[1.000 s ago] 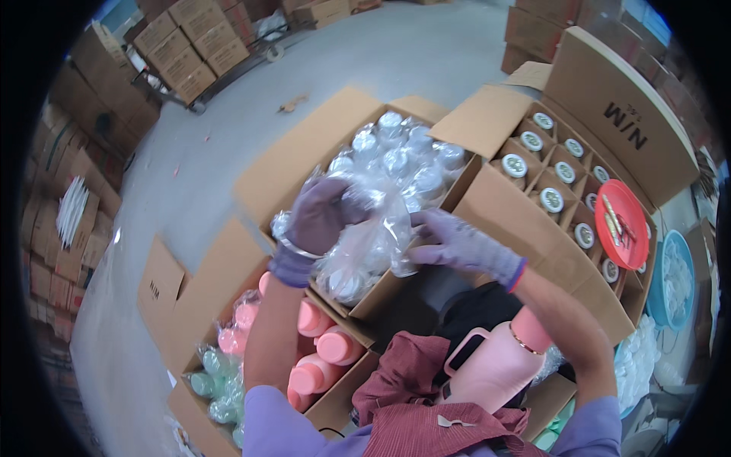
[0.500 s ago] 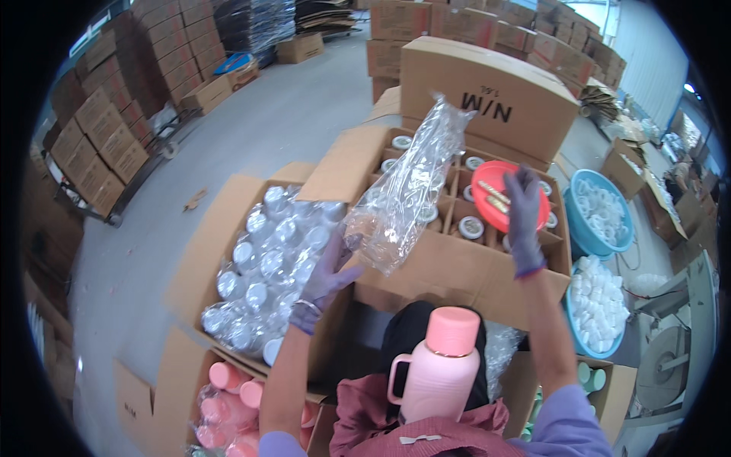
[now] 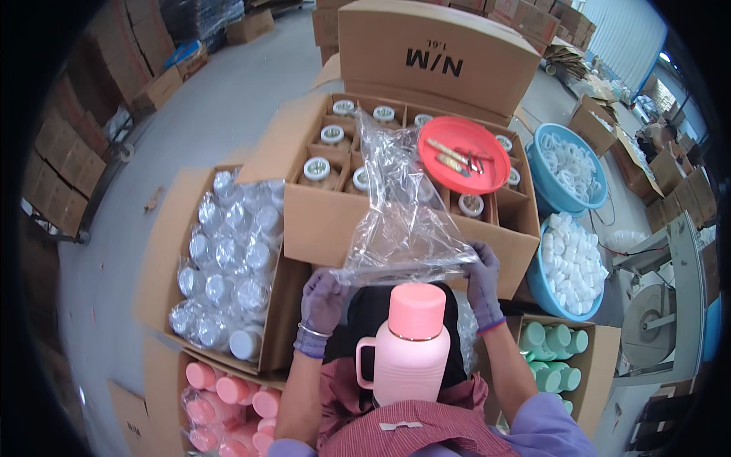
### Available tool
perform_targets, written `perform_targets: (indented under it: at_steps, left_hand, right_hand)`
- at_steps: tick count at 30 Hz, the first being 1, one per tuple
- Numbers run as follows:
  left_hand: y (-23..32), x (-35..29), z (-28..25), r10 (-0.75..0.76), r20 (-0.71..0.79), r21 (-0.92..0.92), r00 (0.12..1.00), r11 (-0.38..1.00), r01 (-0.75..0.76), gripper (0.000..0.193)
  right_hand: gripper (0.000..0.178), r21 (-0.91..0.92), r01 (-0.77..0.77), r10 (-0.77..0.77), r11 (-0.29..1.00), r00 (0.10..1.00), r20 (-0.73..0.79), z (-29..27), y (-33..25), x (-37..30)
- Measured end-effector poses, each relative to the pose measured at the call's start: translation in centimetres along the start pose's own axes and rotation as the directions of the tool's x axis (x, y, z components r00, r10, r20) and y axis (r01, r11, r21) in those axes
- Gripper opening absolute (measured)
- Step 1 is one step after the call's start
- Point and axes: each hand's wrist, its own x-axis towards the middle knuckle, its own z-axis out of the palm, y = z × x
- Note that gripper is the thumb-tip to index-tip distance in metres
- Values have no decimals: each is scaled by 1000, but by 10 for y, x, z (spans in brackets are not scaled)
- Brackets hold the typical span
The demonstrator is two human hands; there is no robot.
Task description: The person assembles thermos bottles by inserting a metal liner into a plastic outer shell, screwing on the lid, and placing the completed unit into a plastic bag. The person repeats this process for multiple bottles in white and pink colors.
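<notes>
A clear plastic bag (image 3: 403, 206) is stretched between my two gloved hands, its near edge drawn out sideways. My left hand (image 3: 324, 301) pinches one corner, and my right hand (image 3: 483, 282) grips the opposite corner. Just below the bag, a pink vacuum flask (image 3: 413, 358) with a side handle and a coral-pink cap stands upright in my lap. The bag's far end lies over the divided carton (image 3: 327, 221), where several white-capped items stand in compartments. A red plate (image 3: 476, 137) holding small metal tools rests on top of that carton.
At the left stands a carton of clear-wrapped silvery cylinders (image 3: 228, 259), with coral-capped flasks (image 3: 228, 392) below it. On the right are blue basins of white rings (image 3: 567, 167) and white caps (image 3: 571, 263), green-capped flasks (image 3: 560, 346) and a machine with a wheel (image 3: 651, 324).
My right hand has left the red plate, which now rests on the carton, and has taken the bag's other corner. The bag has come nearer and spread out. The view has shifted.
</notes>
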Motion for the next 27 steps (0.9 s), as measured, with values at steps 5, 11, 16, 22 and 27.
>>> perform_targets:
  at_steps: [5,11,16,22,27]
  left_hand:
    - [33,-52,25,-305,305,789,902,612,-60,16]
    - [44,-58,36,-373,290,899,882,422,-117,14]
    - [34,-55,23,-390,351,918,851,324,-230,14]
    - [42,-86,28,-425,152,719,892,667,195,12]
    - [40,-152,-11,-727,401,874,557,122,-470,17]
  right_hand:
    - [16,-529,640,-610,557,748,263,-17,-4,-88]
    - [16,-520,590,-534,618,800,274,-20,-1,-105]
    - [12,-561,603,-467,568,797,383,-21,1,-92]
    - [14,-336,794,-607,507,606,514,-35,-13,-123]
    - [23,-294,920,-207,259,350,913,-100,47,-185]
